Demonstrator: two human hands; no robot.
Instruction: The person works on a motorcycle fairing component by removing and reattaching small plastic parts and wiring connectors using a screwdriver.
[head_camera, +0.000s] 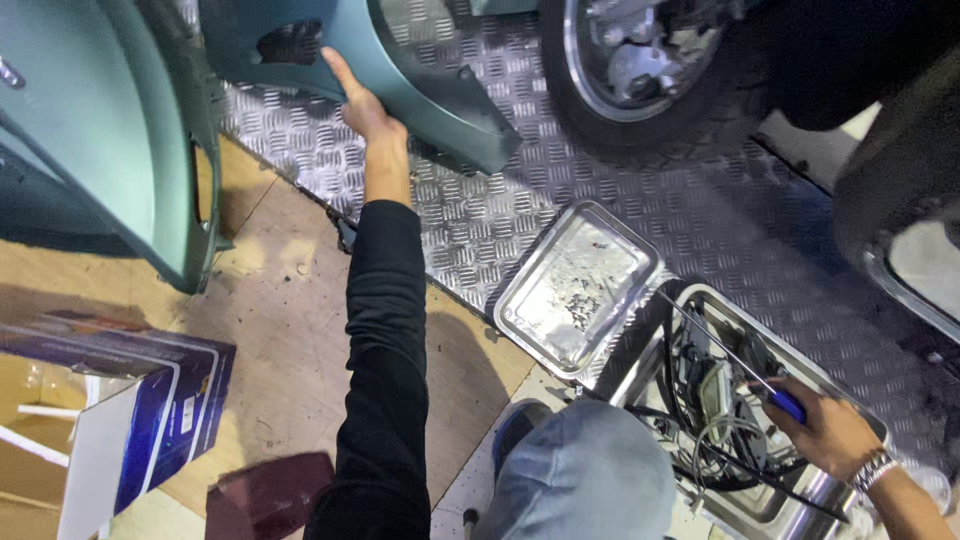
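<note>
Box: we see a blue and white carton (150, 420) lying open on the floor, far left.
Left hand: our left hand (365, 108) lies flat, fingers straight, on the teal body panel (420, 75).
Empty tray: a bare steel tray (575, 290) sits on the checker plate (700, 215).
Right hand: our right hand (825, 430) grips a blue-handled screwdriver (745, 375), its shaft slanting over the cable-filled tray (735, 415).

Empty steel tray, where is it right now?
In the head view the empty steel tray sits centre-right on the checker-plate floor, below the wheel and up-left of the parts-filled tray, where the right hand rests.
</note>
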